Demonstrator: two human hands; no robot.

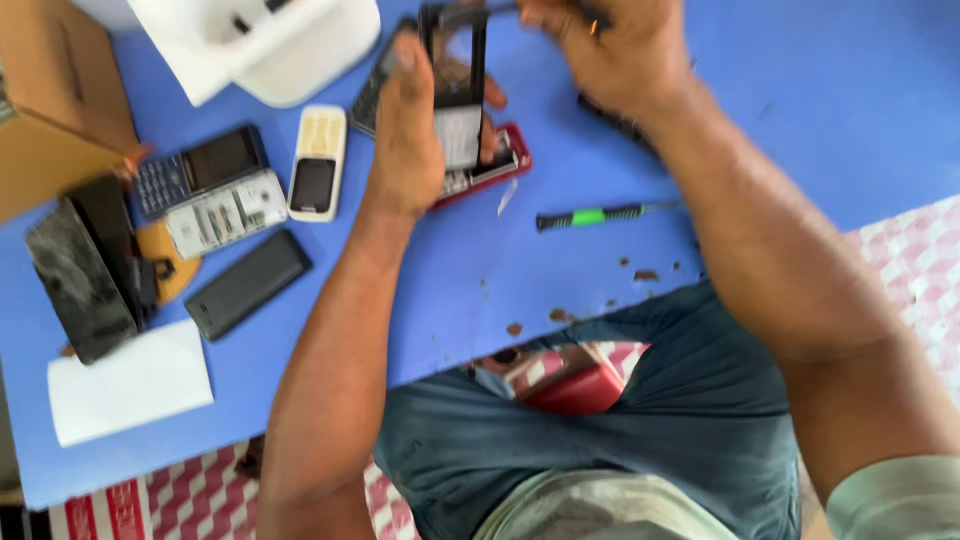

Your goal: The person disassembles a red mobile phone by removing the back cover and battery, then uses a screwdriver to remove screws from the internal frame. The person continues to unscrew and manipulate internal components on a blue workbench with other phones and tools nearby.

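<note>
Phone frame (458, 85), dark and rectangular with an open window above a pale lower section, held upright in the left hand (415, 130), fingers wrapped around its long edges and pressed together on it, thumb side toward the camera. Met at its top end by the right hand (610, 45), fingers bunched on a thin dark tool (480, 10) that reaches across to the frame's upper edge; blurred there, so exactly what the tip touches cannot be told. Directly beneath the grip, lying on the blue board (800, 110): a red-edged phone body (495, 165), opened, with its keypad side exposed. Just to the right of the grip and lower, a screwdriver with a green band (590, 215), unused on the board. To the left of the grip, a white phone (318, 160) lying face up, then a dark blue keypad phone (200, 165) and a pale bare keypad panel (225, 212), a flat black cover (248, 283), a worn black slab (80, 275) and a white sheet (130, 380). Above and left, a white moulded tray (260, 40) and a cardboard box (55, 100). Judged from this: casing already apart, frame separated from the red body, work on the frame's top edge in hand, nothing reassembled yet, several other handsets lying untouched.
</note>
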